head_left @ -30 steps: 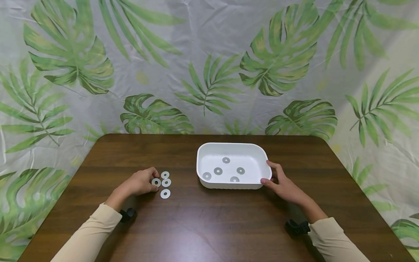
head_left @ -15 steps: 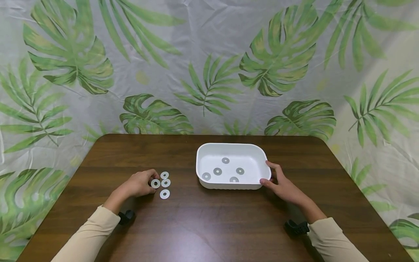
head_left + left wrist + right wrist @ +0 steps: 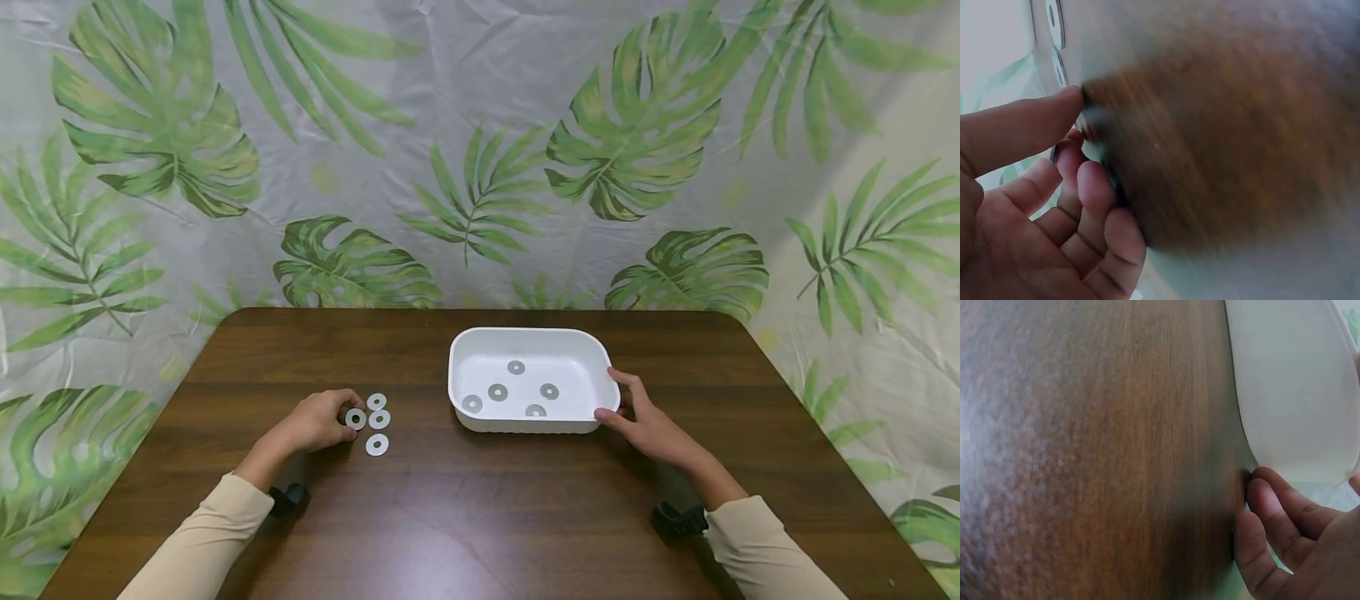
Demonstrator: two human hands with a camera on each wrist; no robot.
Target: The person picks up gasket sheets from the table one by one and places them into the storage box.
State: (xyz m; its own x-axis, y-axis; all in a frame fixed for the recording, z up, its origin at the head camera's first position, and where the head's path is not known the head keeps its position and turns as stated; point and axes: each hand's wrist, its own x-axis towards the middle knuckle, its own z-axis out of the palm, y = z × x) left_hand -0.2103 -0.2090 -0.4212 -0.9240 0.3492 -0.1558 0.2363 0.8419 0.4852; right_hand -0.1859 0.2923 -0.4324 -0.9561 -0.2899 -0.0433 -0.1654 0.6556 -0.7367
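Washer pick beside the white oval plastic tray (image 3: 480, 346).
My left hand (image 3: 318, 419) pinched a flat grey metal washer (image 3: 356, 418) left of the tray; my right hand (image 3: 651, 427), fingers relaxed, touched its right end.

Head view bright, even, sharp from here; soft light from above, faint sheen on table (image 3: 480, 517) nearer me than fingers. Short soft shadows under both hands. Backdrop bows slightly at edges. Left wrist view badly out of focus, wood beyond fingertips (image 3: 1069, 103) smeared. Right wrist view soft, pale glare far from fingers (image 3: 1272, 500).
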